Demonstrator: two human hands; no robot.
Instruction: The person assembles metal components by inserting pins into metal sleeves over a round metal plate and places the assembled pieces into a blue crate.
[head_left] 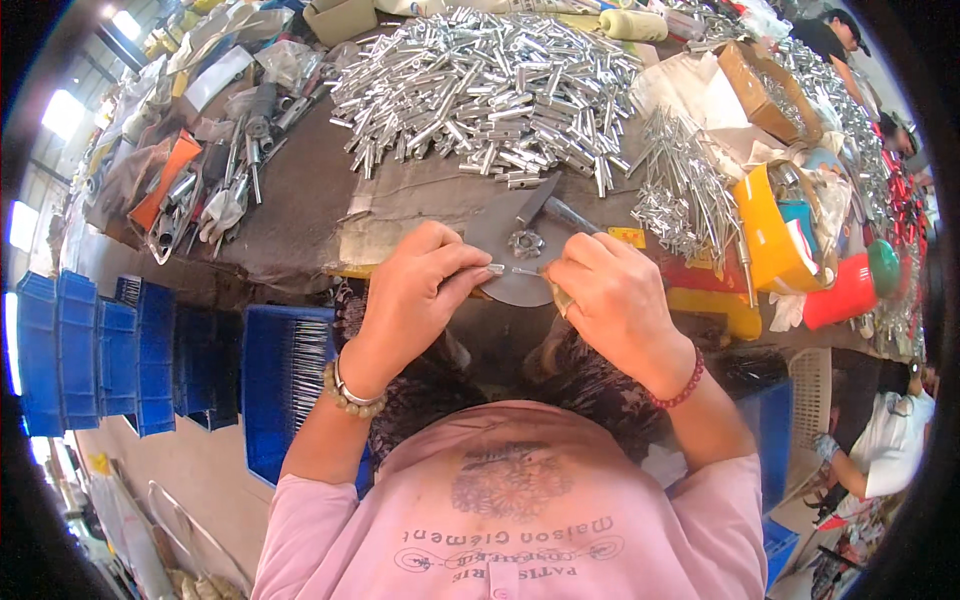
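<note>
Left hand (418,283) pinches a small silver tube (495,268), long axis roughly left-right, tip pointing at the right hand (612,295). Right hand grips a thin pin (524,271), probably, view is tiny, aimed back at the tube; ends nearly touching. Both held over the grey metal plate (510,262) at the bench edge, wrists bent inward. Pile of silver tubes (490,90) well beyond.

Both forearms come up from the lower edge and angle inward, so the two hands meet close together ahead of the chest. The left hand (420,285) lies knuckles up, fingers curled, thumb and forefinger pinched together and pointing right. The right hand (610,295) mirrors it, knuckles up, fingertips pinched and pointing left, nearly touching the other's. Each wrist wears a bead bracelet.
</note>
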